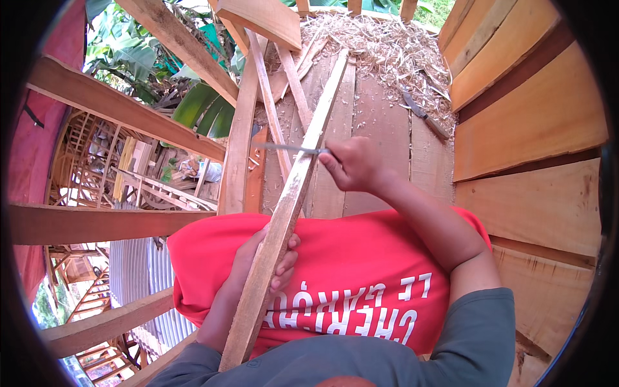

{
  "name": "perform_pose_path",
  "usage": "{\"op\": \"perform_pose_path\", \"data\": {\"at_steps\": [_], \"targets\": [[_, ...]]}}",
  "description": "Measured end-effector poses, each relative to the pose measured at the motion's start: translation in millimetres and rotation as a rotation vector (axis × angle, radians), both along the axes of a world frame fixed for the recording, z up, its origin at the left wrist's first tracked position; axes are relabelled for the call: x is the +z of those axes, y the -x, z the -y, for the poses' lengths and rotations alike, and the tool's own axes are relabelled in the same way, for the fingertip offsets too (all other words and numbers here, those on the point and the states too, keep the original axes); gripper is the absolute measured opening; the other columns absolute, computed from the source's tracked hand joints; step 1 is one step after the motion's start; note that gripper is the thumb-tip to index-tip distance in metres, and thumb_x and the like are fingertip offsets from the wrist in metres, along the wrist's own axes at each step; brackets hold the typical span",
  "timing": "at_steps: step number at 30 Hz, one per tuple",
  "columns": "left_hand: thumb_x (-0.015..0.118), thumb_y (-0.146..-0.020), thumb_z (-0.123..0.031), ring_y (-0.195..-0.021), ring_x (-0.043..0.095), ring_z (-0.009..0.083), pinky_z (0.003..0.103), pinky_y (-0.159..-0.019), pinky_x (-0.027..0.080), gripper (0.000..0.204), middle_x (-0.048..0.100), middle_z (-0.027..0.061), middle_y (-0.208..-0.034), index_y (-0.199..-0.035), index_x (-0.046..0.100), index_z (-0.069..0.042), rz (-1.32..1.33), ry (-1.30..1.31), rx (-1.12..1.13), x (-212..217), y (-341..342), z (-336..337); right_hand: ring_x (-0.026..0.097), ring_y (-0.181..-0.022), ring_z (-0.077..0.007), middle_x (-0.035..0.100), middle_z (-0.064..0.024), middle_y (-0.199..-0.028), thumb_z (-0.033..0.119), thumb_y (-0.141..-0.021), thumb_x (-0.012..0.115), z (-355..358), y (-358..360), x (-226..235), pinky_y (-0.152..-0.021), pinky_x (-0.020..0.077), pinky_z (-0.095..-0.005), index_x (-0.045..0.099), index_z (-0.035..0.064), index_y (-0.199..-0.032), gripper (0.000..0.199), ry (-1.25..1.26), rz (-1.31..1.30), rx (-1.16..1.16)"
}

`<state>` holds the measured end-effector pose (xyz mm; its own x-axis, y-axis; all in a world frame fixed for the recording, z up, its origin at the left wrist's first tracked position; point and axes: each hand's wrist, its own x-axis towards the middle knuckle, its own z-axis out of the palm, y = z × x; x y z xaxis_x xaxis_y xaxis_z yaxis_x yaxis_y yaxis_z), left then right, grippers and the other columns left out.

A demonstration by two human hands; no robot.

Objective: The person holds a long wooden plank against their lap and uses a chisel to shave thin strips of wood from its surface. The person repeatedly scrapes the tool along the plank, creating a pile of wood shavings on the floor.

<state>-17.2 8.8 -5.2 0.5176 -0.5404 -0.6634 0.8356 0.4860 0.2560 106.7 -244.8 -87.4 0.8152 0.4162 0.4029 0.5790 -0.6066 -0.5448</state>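
A long squared wooden strip point(277, 226) slants up and away from my torso across my lap, its far part pale and freshly shaved. My left hand point(248, 258) wraps round its lower part, with the fingertips showing on the right side. Farther up, my right hand point(354, 162) is closed on the handle of a knife point(287, 148). The blade lies crosswise over the strip and points left. Most of the handle is hidden in my fist. Under the strip, a red cloth point(367, 251) with white lettering covers my lap.
Curled wood shavings point(387, 48) heap at the far end of the plank floor point(380, 138). Near them at the right lies a second knife point(427, 118). A plank wall point(535, 122) rises at right; open wooden rails point(122, 222) stand at left. Loose strips point(267, 97) lean beyond the workpiece.
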Motion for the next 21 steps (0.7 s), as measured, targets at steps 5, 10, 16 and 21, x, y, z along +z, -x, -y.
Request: {"op": "perform_pose_path", "data": {"at_steps": [5, 10, 16, 21], "targets": [[0.033, -0.106, -0.037, -0.043, 0.045, 0.0163, 0.027, -0.033, 0.043, 0.037, 0.05, 0.0082, -0.089, -0.121, 0.044, -0.004, 0.035, 0.206, -0.051, -19, 1, -16, 0.061, -0.054, -0.0395, 0.06, -0.0177, -0.061, 0.036, -0.097, 0.054, 27, -31, -18, -0.053, 0.0476, -0.0497, 0.062, 0.0075, -0.073, 0.039, 0.028, -0.158, -0.251], [0.032, -0.105, -0.043, -0.042, 0.048, 0.0177, 0.028, -0.034, 0.043, 0.042, 0.048, 0.0075, -0.071, -0.111, 0.045, -0.004, -0.008, 0.068, -0.006, 0, -2, -4, 0.061, -0.055, -0.0395, 0.059, -0.0175, -0.058, 0.035, -0.099, 0.052, -5, -3, 0, -0.051, 0.047, -0.0499, 0.06, 0.007, -0.072, 0.039, -0.004, -0.026, -0.029], [0.032, -0.104, -0.047, -0.04, 0.049, 0.0199, 0.028, -0.034, 0.042, 0.045, 0.045, 0.0071, -0.06, -0.103, 0.045, -0.004, -0.041, 0.166, -0.005, -7, -4, -10, 0.061, -0.055, -0.0399, 0.06, -0.0186, -0.06, 0.035, -0.098, 0.053, -4, -6, -20, -0.053, 0.0473, -0.0493, 0.059, 0.0065, -0.073, 0.039, -0.076, -0.051, -0.136], [0.033, -0.103, -0.049, -0.039, 0.049, 0.0215, 0.029, -0.034, 0.041, 0.046, 0.046, 0.0074, -0.06, -0.101, 0.045, -0.005, -0.062, 0.171, -0.002, -3, -4, -6, 0.055, -0.047, -0.0383, 0.049, -0.0142, -0.052, 0.036, -0.098, 0.053, 9, -23, -20, -0.047, 0.0423, -0.0478, 0.049, 0.0083, -0.073, 0.037, -0.001, 0.088, -0.087]]}}
